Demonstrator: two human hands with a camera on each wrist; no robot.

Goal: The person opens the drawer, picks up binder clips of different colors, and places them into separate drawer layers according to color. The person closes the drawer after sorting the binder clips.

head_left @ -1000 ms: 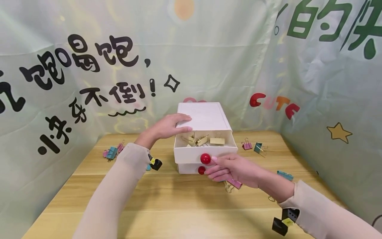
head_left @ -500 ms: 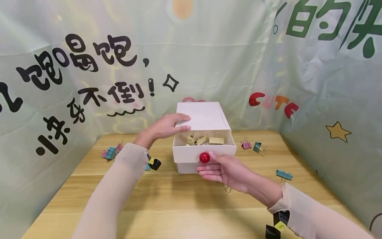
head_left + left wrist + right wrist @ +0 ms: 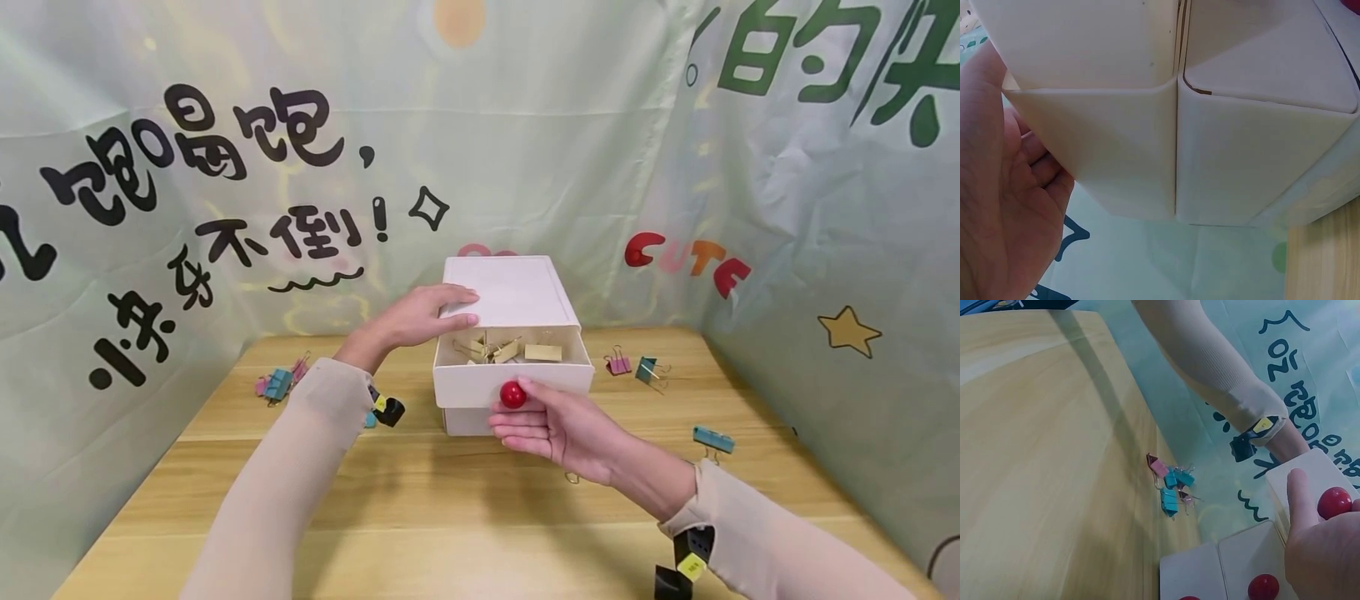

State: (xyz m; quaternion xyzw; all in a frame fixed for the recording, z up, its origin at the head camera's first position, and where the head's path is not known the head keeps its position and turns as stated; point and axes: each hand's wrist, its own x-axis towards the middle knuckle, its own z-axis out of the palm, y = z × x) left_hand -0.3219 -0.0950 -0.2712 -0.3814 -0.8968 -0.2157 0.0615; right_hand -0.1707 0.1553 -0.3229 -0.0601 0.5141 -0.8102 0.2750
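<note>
A small white drawer cabinet stands on the table, its top drawer pulled part way out. Gold binder clips lie inside that drawer. My left hand rests on the cabinet's top left edge, fingers lying on the lid; the left wrist view has the hand beside the white wall. At the drawer front, my right hand has the red knob between its thumb and index finger, the other fingers extended below. In the right wrist view, a straight finger lies beside the knob.
Pink and teal binder clips lie at the table's left. More are at the right: a pink clip, a dark teal clip and a teal clip. Lower drawers with red knobs show under the top one. Printed curtains hang behind.
My right hand has shifted left and slightly nearer along the drawer front, so its fingers now cover the lower red knob. The left hand and drawer look much the same.
</note>
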